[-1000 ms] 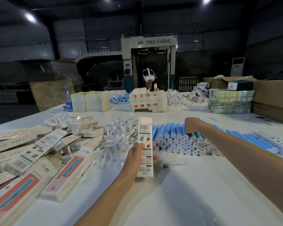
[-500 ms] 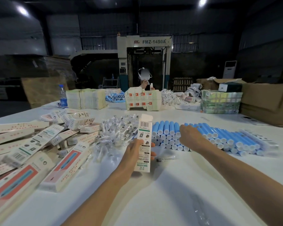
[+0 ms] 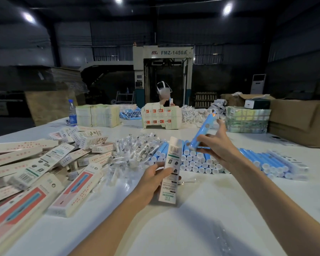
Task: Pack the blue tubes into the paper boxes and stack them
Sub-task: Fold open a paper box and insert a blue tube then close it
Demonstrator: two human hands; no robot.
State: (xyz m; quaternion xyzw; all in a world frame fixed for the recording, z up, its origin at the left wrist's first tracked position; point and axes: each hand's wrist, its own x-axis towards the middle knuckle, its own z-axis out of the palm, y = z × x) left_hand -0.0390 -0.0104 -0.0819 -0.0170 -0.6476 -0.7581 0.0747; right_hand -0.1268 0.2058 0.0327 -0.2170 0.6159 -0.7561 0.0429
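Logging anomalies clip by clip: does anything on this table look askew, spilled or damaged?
The paper boxes on the left lie in a crisscross heap, not a stack. Clear wrapped pieces beside them sprawl loosely. The blue tubes are piled neatly; no damage shows.

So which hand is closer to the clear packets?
Left. The left hand is at the near edge of the clear packets; the right hand is farther right.

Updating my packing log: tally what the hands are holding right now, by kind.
Blue tube: 1, held in the right hand
Paper box: 1, gripped in the left hand
Total: 2
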